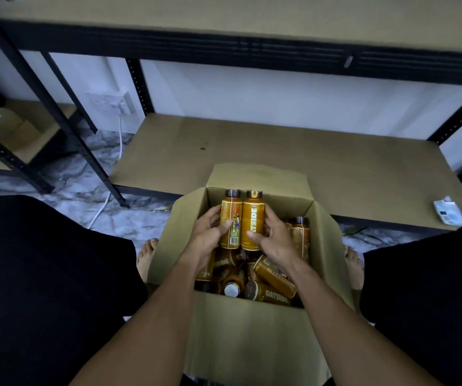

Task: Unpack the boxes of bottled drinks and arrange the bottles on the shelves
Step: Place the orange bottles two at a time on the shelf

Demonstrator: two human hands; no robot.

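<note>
Left hand (210, 234) grips an orange bottle (231, 221), fingers curled round its left side, thumb across the label. Right hand (275, 240) grips a second orange bottle (253, 218) from the right, thumb on its front. The two bottles are upright and pressed side by side, dark caps up, over the back half of the open cardboard box (252, 330).

Below the hands, loose bottles (274, 277) lie jumbled in the box, most on their sides. An upright bottle (300, 235) stands near the box's right wall. Box flaps are folded outward, and the far flap rises in front of the lower shelf (280, 146) at its front edge.

The box sits on the marble-patterned floor (71, 174) between knees in black cloth, with a bare foot (146, 254) showing at each side. A small white packet (448, 211) lies at the lower shelf's front right corner. The upper shelf (224, 12) runs across the top. A wall socket (112, 103) with a white cable (120, 135) is left of the shelf's rear left post.
</note>
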